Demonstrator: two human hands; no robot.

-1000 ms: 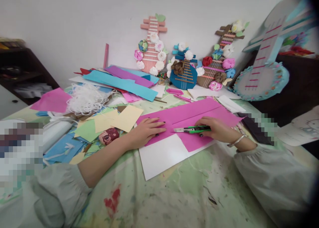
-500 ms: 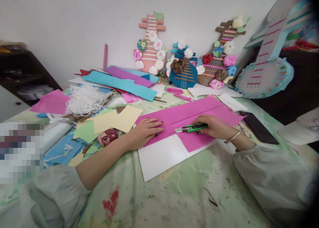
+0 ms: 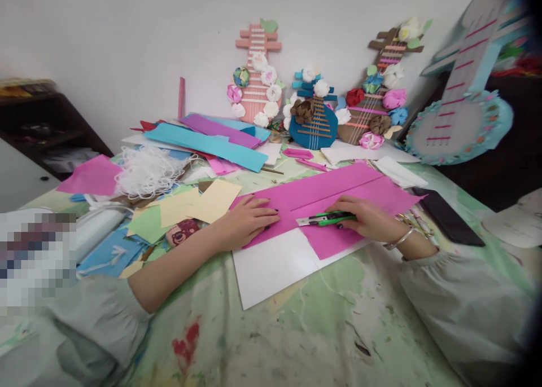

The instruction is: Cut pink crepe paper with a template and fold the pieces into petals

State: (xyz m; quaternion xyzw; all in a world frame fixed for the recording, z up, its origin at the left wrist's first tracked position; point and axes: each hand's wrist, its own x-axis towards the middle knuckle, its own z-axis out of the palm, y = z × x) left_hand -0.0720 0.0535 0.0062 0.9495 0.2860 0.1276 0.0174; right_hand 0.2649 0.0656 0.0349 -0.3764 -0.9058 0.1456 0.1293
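Note:
Bright pink paper (image 3: 326, 189) lies over a white board (image 3: 271, 274) on the table, with a slit line running across its upper part. My left hand (image 3: 248, 220) rests flat on the paper's left end, fingers stretched out. In my right hand (image 3: 366, 215) is a green utility knife (image 3: 325, 218), held low over the paper. Its blade points left, toward my left hand, and lies near the cut edge where the white board shows. Whether the blade touches the paper I cannot tell.
Left of my hands lie cream paper pieces (image 3: 180, 206), tangled white string (image 3: 146, 172) and blue strips (image 3: 207, 147). A black phone (image 3: 451, 216) lies at right. Decorated paper lutes (image 3: 313, 122) lean along the wall behind.
The view has shifted slightly. Both hands, the utility knife and the pink paper keep nearly the same places.

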